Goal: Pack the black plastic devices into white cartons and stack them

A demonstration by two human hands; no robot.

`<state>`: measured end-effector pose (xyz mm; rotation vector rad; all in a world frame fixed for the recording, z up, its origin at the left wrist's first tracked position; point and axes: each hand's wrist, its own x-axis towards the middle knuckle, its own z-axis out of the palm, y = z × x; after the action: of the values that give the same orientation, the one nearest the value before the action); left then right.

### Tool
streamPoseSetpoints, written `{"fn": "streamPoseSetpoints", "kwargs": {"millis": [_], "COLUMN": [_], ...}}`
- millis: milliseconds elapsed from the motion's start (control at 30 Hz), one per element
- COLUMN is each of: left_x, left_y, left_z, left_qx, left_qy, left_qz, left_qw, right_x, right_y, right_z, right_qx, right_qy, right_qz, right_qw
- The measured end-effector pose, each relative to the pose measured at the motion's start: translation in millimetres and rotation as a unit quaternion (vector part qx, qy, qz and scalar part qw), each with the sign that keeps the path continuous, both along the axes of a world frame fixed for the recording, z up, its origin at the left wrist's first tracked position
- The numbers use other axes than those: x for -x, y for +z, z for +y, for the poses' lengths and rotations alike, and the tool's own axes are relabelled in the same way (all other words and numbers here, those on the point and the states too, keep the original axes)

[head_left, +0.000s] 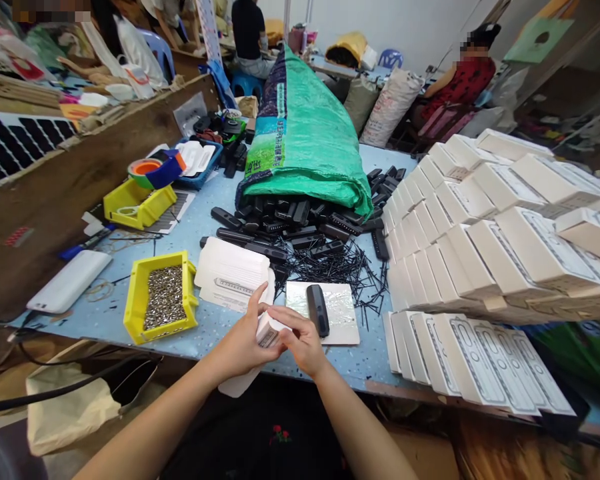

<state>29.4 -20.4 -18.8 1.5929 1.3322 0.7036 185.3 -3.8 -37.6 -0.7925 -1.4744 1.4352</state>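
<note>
Holding small white cardboard box | left hand | right hand

You've got a yellow bin full of tiny metal bits left of the flat card stack, a green sack spilling black casings behind, and white boxes piled along the right. White power bank sits far left.

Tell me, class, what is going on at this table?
A person's left hand and right hand hold a small white box at the table's near edge. A black device lies just beyond on a white board. Stacked white boxes stand to the right.
</note>
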Motion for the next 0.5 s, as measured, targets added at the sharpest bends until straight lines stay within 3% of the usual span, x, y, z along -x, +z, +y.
{"fn": "streamPoseSetpoints", "kwargs": {"millis": [100, 233, 333, 400, 500], "left_x": [-3, 2, 2, -2, -8], "left_y": [2.2, 1.5, -1.8, -2.7, -3.6], "left_z": [3, 3, 2, 4, 8], "left_qx": [0.038, 0.051, 0.062, 0.065, 0.056], "left_qy": [-0.005, -0.034, -0.028, -0.02, -0.018], "left_qz": [0.008, 0.022, 0.057, 0.062, 0.028], "left_qw": [0.999, 0.998, 0.996, 0.996, 0.998], "right_x": [-2, -7, -9, -4, 6], "right_y": [3.1, 1.7, 0.4, -0.3, -2.2], "right_z": [-3, -2, 0, -2, -10], "right_qx": [0.01, -0.11, -0.081, -0.073, -0.157], "right_qy": [-0.036, -0.046, -0.044, -0.087, -0.173], "right_qz": [-0.025, -0.1, -0.145, -0.152, -0.158], "right_qw": [0.999, 0.988, 0.985, 0.982, 0.96]}}
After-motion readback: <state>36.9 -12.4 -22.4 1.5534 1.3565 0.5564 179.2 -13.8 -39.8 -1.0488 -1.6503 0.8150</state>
